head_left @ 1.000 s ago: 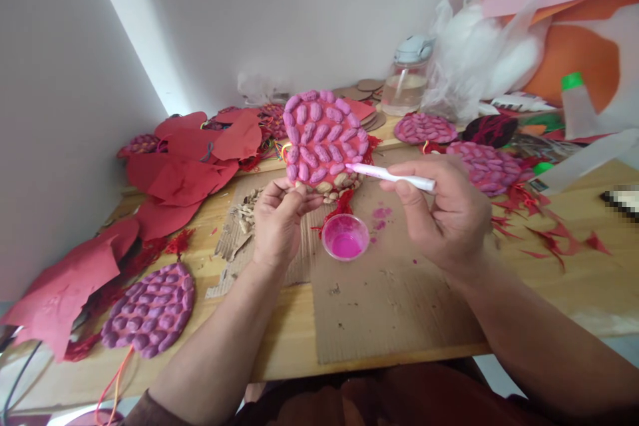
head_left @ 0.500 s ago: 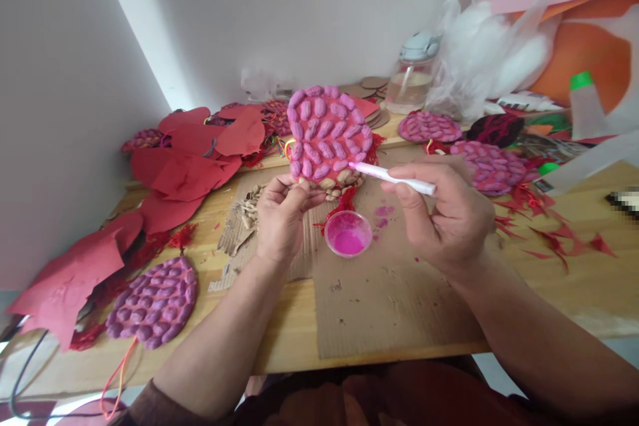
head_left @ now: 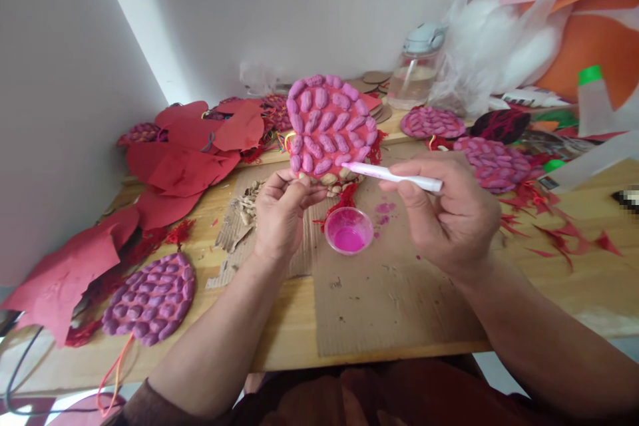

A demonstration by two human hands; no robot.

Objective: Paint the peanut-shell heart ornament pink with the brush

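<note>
My left hand (head_left: pixel 280 212) pinches the lower edge of a round red disc (head_left: pixel 328 126) covered with pink-painted peanut shells and holds it upright above the table. A few shells at its bottom rim are unpainted tan. My right hand (head_left: pixel 452 210) grips a white brush (head_left: pixel 397 176) whose pink tip touches the disc's lower right. A small clear cup of pink paint (head_left: pixel 349 231) stands on a cardboard sheet (head_left: pixel 394 286) between my hands.
A painted shell disc (head_left: pixel 150 297) lies at the near left beside red paper cutouts (head_left: pixel 184 163). Two more discs (head_left: pixel 492 161) lie at the right, with red scraps. A water bottle (head_left: pixel 414 70) and plastic bags (head_left: pixel 492 53) stand against the wall. Loose shells (head_left: pixel 245 205) lie by my left hand.
The view shifted slightly. The disc is raised a little and the brush tip stays at its lower right edge. Both hands keep their hold.
</note>
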